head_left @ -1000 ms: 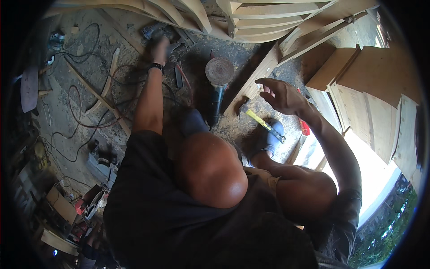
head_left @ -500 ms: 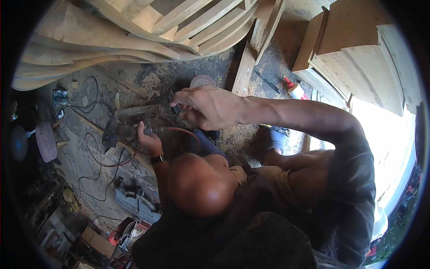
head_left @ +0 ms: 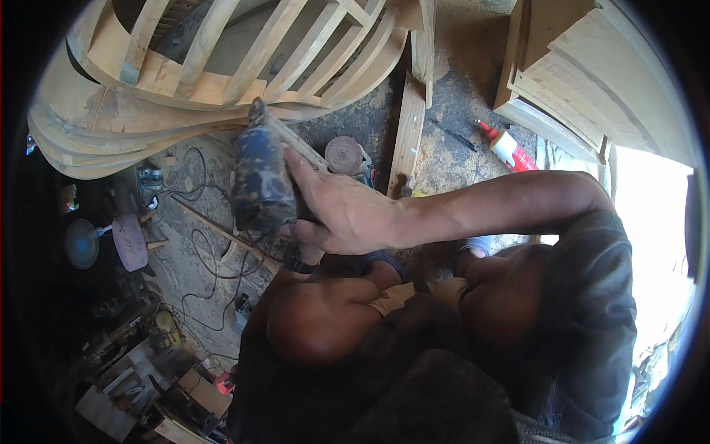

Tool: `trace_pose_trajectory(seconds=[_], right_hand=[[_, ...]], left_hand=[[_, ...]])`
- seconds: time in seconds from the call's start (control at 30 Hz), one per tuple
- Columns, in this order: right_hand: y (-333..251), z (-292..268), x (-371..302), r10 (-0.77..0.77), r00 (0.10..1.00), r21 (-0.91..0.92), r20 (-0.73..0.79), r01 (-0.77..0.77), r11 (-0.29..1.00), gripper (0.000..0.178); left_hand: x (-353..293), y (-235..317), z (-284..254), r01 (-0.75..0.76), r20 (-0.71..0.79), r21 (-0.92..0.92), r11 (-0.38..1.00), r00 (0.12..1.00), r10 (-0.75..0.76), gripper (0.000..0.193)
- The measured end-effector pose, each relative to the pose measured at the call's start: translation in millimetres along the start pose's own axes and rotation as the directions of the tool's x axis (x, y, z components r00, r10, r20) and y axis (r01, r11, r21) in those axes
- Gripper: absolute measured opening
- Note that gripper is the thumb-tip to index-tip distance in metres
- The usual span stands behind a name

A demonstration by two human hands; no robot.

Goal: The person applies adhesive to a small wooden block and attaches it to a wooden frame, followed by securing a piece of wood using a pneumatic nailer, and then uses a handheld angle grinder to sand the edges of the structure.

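Observation:
A worn, dark blue nail gun [head_left: 264,177] is raised in front of me, its nose up beside a curved wooden frame [head_left: 148,111]. My right hand [head_left: 351,211] is closed at the gun's side, fingers against the pale metal magazine [head_left: 296,137]. Whether a small piece is also in those fingers is hidden. My left hand [head_left: 305,235], with a dark watch [head_left: 298,260] at its wrist, is mostly hidden below the right hand, closed at the gun's grip end.
Slatted wooden frame parts fill the far side. At the right stand pale wooden panels [head_left: 569,96] and a white-and-red glue bottle [head_left: 510,148]. A round disc [head_left: 344,155] lies on the dusty floor. Hose and cables [head_left: 196,251] trail left, near a fan-like round object [head_left: 81,243].
The nail gun has come up and toward the middle, turned nose upward. My right hand has closed in on its side. The view has shifted, so the frame shows larger.

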State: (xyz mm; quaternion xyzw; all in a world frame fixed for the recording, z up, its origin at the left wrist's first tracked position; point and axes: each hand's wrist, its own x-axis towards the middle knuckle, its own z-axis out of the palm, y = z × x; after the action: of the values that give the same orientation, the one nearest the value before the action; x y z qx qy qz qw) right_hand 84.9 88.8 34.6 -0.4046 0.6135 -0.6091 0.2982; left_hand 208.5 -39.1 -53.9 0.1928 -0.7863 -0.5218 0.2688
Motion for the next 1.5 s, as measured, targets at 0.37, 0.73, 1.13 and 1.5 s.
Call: trace_pose_trajectory(seconds=[0.37,0.73,1.13,1.5], right_hand=[[85.4,-92.0,-52.8,0.192,0.718,0.216,-0.669,-0.059,0.975,0.054],[96.4,-159.4,-54.1,0.282,0.562,0.309,-0.777,-0.049,0.95,0.039],[94.4,-168.1,-53.0,0.332,0.597,0.367,-0.73,-0.067,0.928,0.038],[103.4,-167.1,-57.9,0.309,0.615,0.385,-0.725,-0.01,0.923,0.035]], left_hand=[[148.0,36.8,65.4,-0.276,0.886,0.195,0.941,0.46,-0.049,0.04],[191.6,19.4,166.2,-0.184,0.156,0.446,0.876,0.98,0.126,0.046],[213.7,15.7,209.6,-0.051,-0.051,0.02,0.999,0.997,0.051,0.041],[208.6,15.4,208.5,-0.058,-0.101,0.159,0.986,0.992,0.075,0.028]])
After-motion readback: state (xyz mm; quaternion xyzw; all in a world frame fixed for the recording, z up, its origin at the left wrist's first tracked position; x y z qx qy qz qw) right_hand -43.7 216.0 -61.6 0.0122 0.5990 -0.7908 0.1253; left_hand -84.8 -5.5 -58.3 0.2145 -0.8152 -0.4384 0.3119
